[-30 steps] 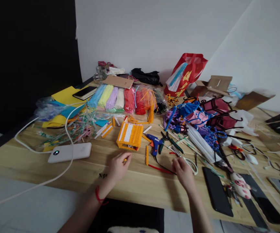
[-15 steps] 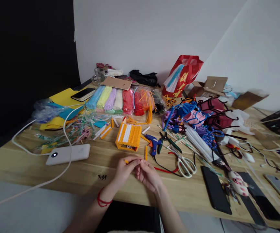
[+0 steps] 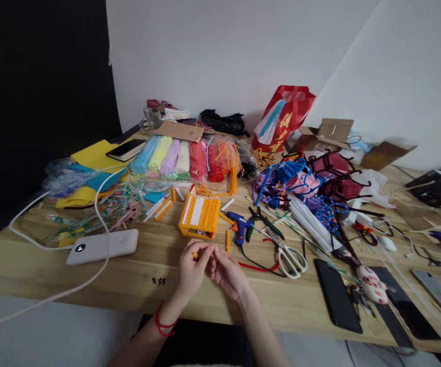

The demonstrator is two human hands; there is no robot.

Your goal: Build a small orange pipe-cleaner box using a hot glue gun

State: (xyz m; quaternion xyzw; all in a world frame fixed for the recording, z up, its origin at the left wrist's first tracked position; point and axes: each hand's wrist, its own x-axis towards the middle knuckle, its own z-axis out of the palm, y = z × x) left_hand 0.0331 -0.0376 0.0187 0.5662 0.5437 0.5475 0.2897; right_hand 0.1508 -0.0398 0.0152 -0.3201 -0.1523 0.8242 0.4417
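Note:
My left hand (image 3: 193, 270) is closed on a short orange pipe cleaner piece (image 3: 195, 256), whose end shows between the fingers. Thumb and fingertips of my right hand (image 3: 228, 272) are pinched against the left fingertips; what they grip is hidden. Just beyond both hands stands a small open-fronted box of orange and white pipe cleaners (image 3: 200, 214). Right of it lie a loose orange strip (image 3: 228, 240), a blue glue gun (image 3: 240, 227), green-handled pliers (image 3: 264, 224) and white-handled scissors (image 3: 292, 260).
Bundles of coloured pipe cleaners (image 3: 182, 158) lie behind the box. A white power bank (image 3: 103, 246) with its cable is on the left. Phones (image 3: 337, 295) lie at the right. A pile of blue and purple pipe cleaner work (image 3: 292, 176) and a red bag (image 3: 285, 120) stand farther back.
The view has shifted slightly. My hands stay together at the fingertips in front of the box, with the left fingers a little more curled and the orange end at a different angle.

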